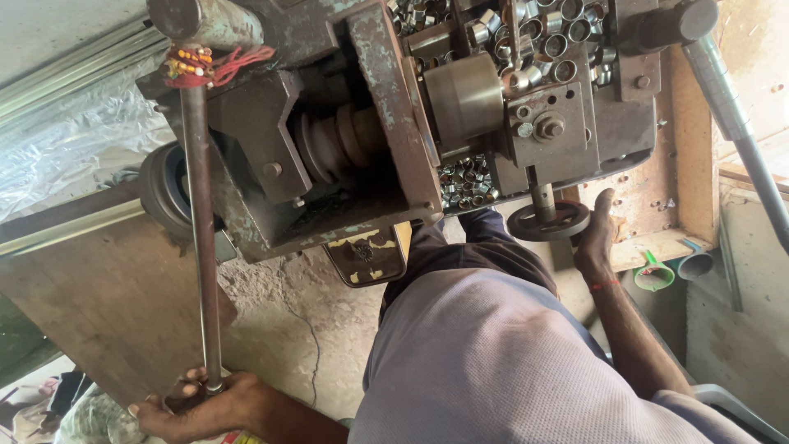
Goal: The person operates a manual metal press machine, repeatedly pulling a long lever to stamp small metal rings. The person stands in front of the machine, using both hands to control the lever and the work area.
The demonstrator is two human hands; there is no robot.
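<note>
Head view. With the left hand (193, 407), grips the lower end of a long steel rod (200, 230), fingers wrapped fully shut round it. From that hand, runs straight up and away to the top of a worn grey-green machine (378, 123), meeting it beside a tuft of red thread (209, 64). With the right hand (596, 234), reaches forward to a small dark handwheel (546, 222), thumb up, palm against the rim on its right side. Cannot tell how far the fingers curl under the rim. Just beyond that hand and above the wheel, heaps of short metal rings (468, 182) in the machine's tray.

Judged as mid-stroke: lever held by one hand, feed wheel tended by the other. Next move likely calls for a firm, even pull on the rod, matched to a small turn of the wheel, and fingers kept clear of the spindle.
</note>
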